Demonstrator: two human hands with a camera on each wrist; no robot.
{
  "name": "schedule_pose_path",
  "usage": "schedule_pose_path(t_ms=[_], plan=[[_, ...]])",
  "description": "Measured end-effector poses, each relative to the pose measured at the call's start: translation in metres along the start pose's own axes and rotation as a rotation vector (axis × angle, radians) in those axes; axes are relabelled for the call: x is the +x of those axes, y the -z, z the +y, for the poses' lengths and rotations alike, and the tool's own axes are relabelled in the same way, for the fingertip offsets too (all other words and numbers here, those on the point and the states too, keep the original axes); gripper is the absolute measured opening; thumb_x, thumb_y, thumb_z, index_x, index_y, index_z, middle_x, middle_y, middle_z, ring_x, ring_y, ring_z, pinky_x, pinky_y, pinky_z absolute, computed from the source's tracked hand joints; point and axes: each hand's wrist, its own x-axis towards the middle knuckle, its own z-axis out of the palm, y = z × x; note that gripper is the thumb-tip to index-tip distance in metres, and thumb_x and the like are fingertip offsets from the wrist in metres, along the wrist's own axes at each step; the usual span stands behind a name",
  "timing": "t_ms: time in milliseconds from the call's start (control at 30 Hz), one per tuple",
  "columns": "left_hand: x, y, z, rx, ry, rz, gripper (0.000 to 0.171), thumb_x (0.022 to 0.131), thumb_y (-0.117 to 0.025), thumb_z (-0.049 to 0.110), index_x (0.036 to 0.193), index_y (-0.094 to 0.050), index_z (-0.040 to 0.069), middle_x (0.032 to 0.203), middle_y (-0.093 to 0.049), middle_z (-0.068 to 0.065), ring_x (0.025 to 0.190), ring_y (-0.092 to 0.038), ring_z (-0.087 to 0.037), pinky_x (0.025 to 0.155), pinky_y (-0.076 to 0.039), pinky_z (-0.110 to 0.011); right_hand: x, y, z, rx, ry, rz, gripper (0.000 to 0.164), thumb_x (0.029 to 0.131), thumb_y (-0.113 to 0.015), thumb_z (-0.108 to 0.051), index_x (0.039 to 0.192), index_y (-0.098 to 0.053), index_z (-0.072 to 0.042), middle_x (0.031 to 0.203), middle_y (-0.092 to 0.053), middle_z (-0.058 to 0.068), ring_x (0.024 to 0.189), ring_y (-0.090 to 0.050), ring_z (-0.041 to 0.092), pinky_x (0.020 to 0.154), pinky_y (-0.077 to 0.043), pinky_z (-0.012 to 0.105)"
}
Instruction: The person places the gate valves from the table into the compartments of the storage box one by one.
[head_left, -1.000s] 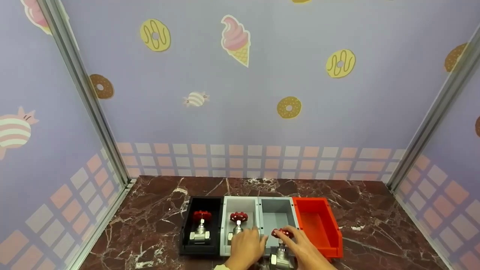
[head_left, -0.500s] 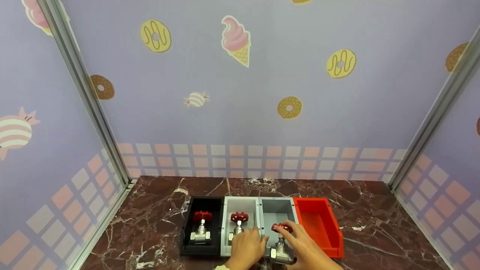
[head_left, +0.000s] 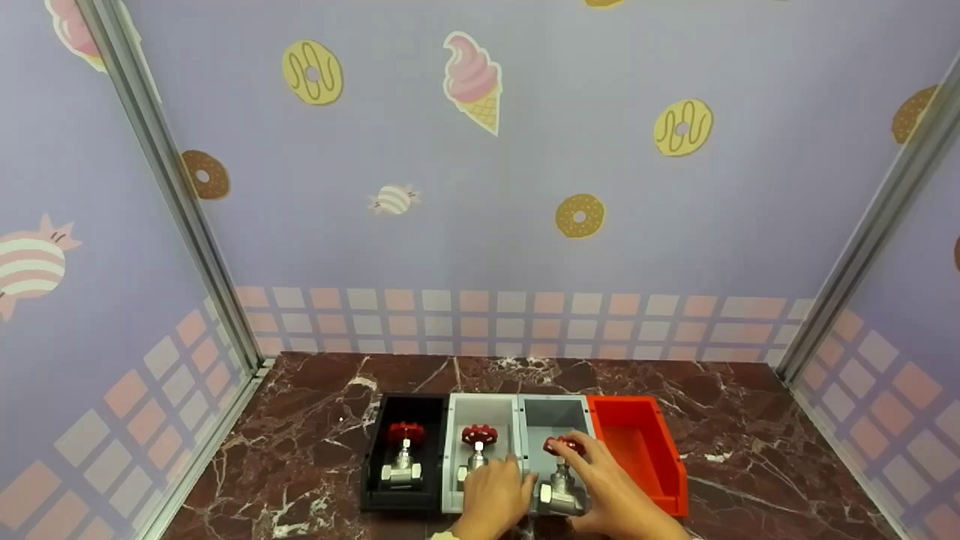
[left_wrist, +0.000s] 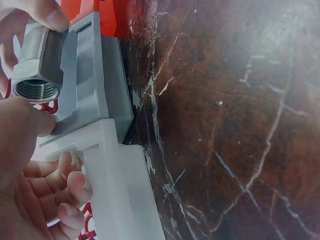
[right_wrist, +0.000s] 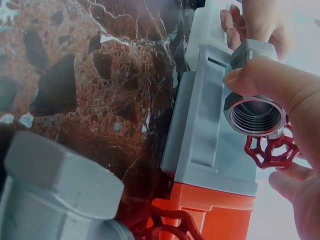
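My right hand [head_left: 611, 491] grips a metal gate valve [head_left: 559, 495] with a red handwheel [head_left: 556, 445], over the front of the grey bin [head_left: 555, 414]. In the right wrist view its thumb [right_wrist: 250, 75] lies along the valve body, the threaded opening facing the camera; the fingers reach toward the handwheel. My left hand [head_left: 491, 495] straddles the wall between the white bin [head_left: 480, 405] and the grey bin, curled fingers [left_wrist: 67, 185] on the white side, thumb [left_wrist: 45, 122] at the grey edge. A similar valve [head_left: 478, 450] stands in the white bin, partly hidden by my left hand.
The black bin [head_left: 390, 405] at the left of the row holds another red-wheeled valve [head_left: 402, 465]. An orange-red bin [head_left: 637, 442] stands at the right end. A further valve [right_wrist: 65, 185] lies close in the right wrist view, on the marbled table [head_left: 750, 450]. Patterned walls [head_left: 525, 247] enclose it.
My right hand has raised the valve and carried it forward, from in front of the grey bin to over its front part. The left hand has stayed in place.
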Motion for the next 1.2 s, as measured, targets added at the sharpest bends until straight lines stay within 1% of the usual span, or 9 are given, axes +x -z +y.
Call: schedule_pose_path(t_ms=[200,333,433,567,667,900,1100,1200], plan=[[-0.001,0.002,0.001,-0.009,0.006,-0.028,0.039,0.077,-0.062,0.050,0.076,-0.062,0.011,0.062,-0.061,-0.005,0.049,-0.055,-0.023,0.043,-0.036,-0.035,0.005,-0.002,0.003,-0.037,0.004,0.009,0.108,0.047,-0.084,-0.026,0.141,-0.032,-0.021,0.133,-0.040,0.009,0.114,-0.042,0.021,0.085,-0.047,0.042],[-0.001,0.003,0.001,-0.017,0.011,-0.054,0.039,0.078,-0.062,0.050,0.079,-0.063,0.011,0.063,-0.061,-0.005,0.050,-0.055,-0.023,0.043,-0.036,-0.036,0.006,-0.003,0.006,-0.069,0.004,0.037,0.107,0.043,-0.084,-0.026,0.139,-0.038,-0.017,0.131,-0.043,0.012,0.113,-0.044,0.021,0.084,-0.048,0.040],[-0.001,0.003,0.001,-0.017,0.006,-0.041,0.038,0.078,-0.063,0.049,0.078,-0.063,0.011,0.063,-0.061,-0.005,0.050,-0.055,-0.023,0.043,-0.037,-0.036,0.007,-0.004,0.007,-0.077,-0.021,0.043,0.105,0.043,-0.084,-0.026,0.138,-0.040,-0.016,0.130,-0.044,0.014,0.113,-0.044,0.020,0.083,-0.049,0.040],[-0.001,0.002,0.000,-0.010,-0.002,-0.006,0.037,0.077,-0.064,0.048,0.076,-0.063,0.011,0.061,-0.061,-0.005,0.049,-0.055,-0.023,0.043,-0.037,-0.036,0.010,-0.005,0.009,-0.078,-0.053,0.052,0.105,0.043,-0.085,-0.028,0.137,-0.041,-0.016,0.131,-0.043,0.011,0.114,-0.044,0.021,0.085,-0.048,0.040],[-0.002,0.003,0.000,-0.007,-0.002,-0.008,0.037,0.077,-0.064,0.048,0.076,-0.063,0.011,0.061,-0.061,-0.005,0.048,-0.055,-0.023,0.043,-0.037,-0.036,0.012,-0.005,0.010,-0.083,-0.061,0.053,0.104,0.042,-0.084,-0.028,0.136,-0.042,-0.015,0.132,-0.042,0.011,0.114,-0.045,0.022,0.085,-0.047,0.040],[-0.002,0.004,0.001,0.004,-0.019,-0.009,0.037,0.078,-0.063,0.048,0.075,-0.063,0.011,0.058,-0.059,-0.004,0.045,-0.053,-0.021,0.040,-0.035,-0.034,0.017,-0.006,0.017,-0.072,-0.062,-0.007,0.106,0.041,-0.082,-0.018,0.138,-0.039,-0.016,0.132,-0.041,0.013,0.113,-0.045,0.028,0.083,-0.047,0.043],[-0.002,0.004,0.000,-0.012,-0.026,-0.006,0.038,0.078,-0.063,0.048,0.075,-0.062,0.010,0.058,-0.059,-0.004,0.046,-0.053,-0.022,0.040,-0.035,-0.035,0.018,-0.007,0.022,-0.061,-0.097,-0.058,0.103,0.042,-0.083,-0.018,0.136,-0.040,-0.013,0.133,-0.041,0.015,0.115,-0.045,0.029,0.086,-0.047,0.045],[-0.001,0.004,0.000,-0.016,-0.021,-0.016,0.038,0.078,-0.063,0.048,0.074,-0.062,0.011,0.059,-0.059,-0.004,0.047,-0.054,-0.022,0.041,-0.036,-0.035,0.019,-0.006,0.022,-0.046,-0.117,-0.079,0.102,0.045,-0.083,-0.019,0.137,-0.040,-0.013,0.134,-0.041,0.014,0.117,-0.044,0.029,0.088,-0.047,0.045]])
